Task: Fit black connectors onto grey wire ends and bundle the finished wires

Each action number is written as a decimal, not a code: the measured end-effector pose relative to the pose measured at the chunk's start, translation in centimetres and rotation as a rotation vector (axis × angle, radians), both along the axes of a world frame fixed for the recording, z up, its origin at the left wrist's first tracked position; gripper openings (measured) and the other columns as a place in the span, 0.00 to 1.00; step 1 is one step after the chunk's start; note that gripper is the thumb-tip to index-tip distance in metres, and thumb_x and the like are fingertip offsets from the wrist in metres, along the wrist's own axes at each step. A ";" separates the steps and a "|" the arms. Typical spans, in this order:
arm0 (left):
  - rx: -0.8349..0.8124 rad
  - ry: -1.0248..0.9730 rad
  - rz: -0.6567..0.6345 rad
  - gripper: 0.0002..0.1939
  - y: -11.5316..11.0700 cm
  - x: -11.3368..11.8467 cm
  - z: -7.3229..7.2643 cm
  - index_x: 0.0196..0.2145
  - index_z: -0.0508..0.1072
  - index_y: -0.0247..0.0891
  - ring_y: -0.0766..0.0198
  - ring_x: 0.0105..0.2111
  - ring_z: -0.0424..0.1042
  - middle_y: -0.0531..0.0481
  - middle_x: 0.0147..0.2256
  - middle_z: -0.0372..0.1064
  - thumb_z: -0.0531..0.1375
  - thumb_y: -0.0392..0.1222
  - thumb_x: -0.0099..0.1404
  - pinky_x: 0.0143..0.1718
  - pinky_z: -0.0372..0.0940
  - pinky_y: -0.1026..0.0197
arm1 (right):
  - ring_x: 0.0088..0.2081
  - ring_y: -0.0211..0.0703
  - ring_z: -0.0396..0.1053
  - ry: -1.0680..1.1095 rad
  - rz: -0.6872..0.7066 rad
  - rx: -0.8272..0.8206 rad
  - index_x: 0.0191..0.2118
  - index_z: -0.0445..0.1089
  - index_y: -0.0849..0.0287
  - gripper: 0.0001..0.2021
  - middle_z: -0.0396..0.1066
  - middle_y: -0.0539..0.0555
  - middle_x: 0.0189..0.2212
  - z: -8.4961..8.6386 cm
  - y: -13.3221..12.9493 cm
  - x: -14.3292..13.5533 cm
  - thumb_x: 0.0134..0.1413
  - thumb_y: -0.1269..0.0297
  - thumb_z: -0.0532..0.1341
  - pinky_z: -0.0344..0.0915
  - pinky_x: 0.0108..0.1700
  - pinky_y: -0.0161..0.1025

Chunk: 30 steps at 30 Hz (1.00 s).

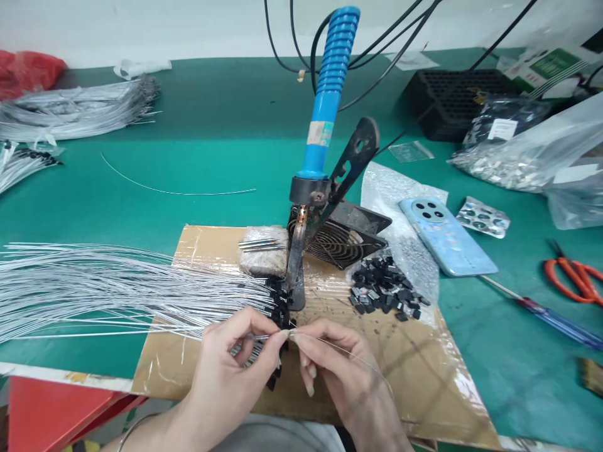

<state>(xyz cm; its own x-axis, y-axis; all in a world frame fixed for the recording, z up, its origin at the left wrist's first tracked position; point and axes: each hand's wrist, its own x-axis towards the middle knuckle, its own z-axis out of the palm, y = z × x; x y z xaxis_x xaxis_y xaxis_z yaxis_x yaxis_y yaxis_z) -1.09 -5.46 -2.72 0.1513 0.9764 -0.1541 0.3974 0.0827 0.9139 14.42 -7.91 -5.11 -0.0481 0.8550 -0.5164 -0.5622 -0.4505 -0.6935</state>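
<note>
Nearest me, over the cardboard (405, 370) at the middle of the bench's front edge, the person's left hand (235, 370) and right hand (342, 364) meet fingertip to fingertip. Thumb and forefinger of each are pinched narrow on a thin wire (348, 351), which trails back over the right hand; what sits right at the pinch is too small for me to make out. For work that fine, I'd say the two grips want to stay close together, with the wire kept straight between them and no twisting.

Just beyond the fingers lie the black ends (279, 295) of a wire bundle (141, 289) that runs off toward the bench's left edge; a loose strand could snag there, so the free tail is best kept to the right. The soldering iron (330, 94) leans tip-down in its stand just past them, and I'd keep knuckles well clear in case it is hot. To its right, black pieces (386, 289) sit in a heap, with a fan (339, 238) behind. Farther off, toward the bench's back edge, one lone strand (183, 193) lies curved on the green bench (207, 163).
</note>
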 end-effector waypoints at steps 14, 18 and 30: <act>0.162 0.122 0.066 0.09 -0.7 0.5 -1.2 0.28 0.75 0.38 0.71 0.19 0.55 0.55 0.22 0.67 0.60 0.38 0.68 0.20 0.52 0.67 | 0.18 0.31 0.63 0.065 -0.107 0.066 0.30 0.83 0.58 0.11 0.68 0.48 0.19 -1.9 -0.6 -1.1 0.47 0.55 0.76 0.62 0.18 0.28; 0.173 0.115 0.076 0.09 -0.9 0.6 -1.6 0.29 0.75 0.39 0.71 0.19 0.57 0.54 0.23 0.69 0.60 0.38 0.69 0.21 0.55 0.67 | 0.19 0.31 0.64 0.092 -0.111 0.088 0.31 0.83 0.58 0.10 0.70 0.48 0.20 -2.3 -1.0 -1.5 0.52 0.56 0.74 0.65 0.21 0.28; 0.031 0.030 0.092 0.11 -0.8 0.5 -1.5 0.29 0.73 0.38 0.70 0.19 0.59 0.54 0.22 0.71 0.60 0.42 0.69 0.21 0.55 0.68 | 0.21 0.31 0.69 0.108 -0.110 0.111 0.36 0.84 0.56 0.09 0.74 0.48 0.24 -2.3 -1.1 -1.5 0.54 0.57 0.73 0.69 0.24 0.27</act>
